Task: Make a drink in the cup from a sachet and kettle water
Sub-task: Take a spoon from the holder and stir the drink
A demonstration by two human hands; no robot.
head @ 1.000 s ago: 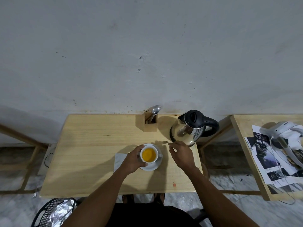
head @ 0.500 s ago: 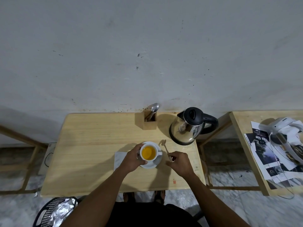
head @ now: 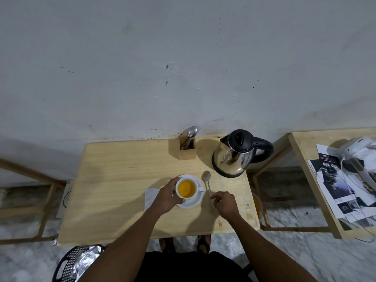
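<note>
A white cup [head: 186,188] full of orange drink stands on a white saucer [head: 192,202] near the front of the wooden table [head: 122,180]. My left hand [head: 167,197] wraps around the cup's left side. A metal spoon [head: 207,180] lies on the table just right of the saucer, bowl pointing away from me. My right hand [head: 224,203] rests at the spoon's handle end, fingers curled on it. The steel kettle [head: 236,154] with a black lid and handle stands at the back right.
A wooden holder [head: 187,150] with cutlery stands at the table's back edge by the wall. A white napkin [head: 151,197] lies under my left wrist. A black basket [head: 75,263] with foil sits on the floor at the left. A second table [head: 305,159] with papers stands at the right.
My right hand has drawn back from beside the kettle toward me, and the spoon now lies flat on the table right of the saucer. My left hand has stayed on the cup.
</note>
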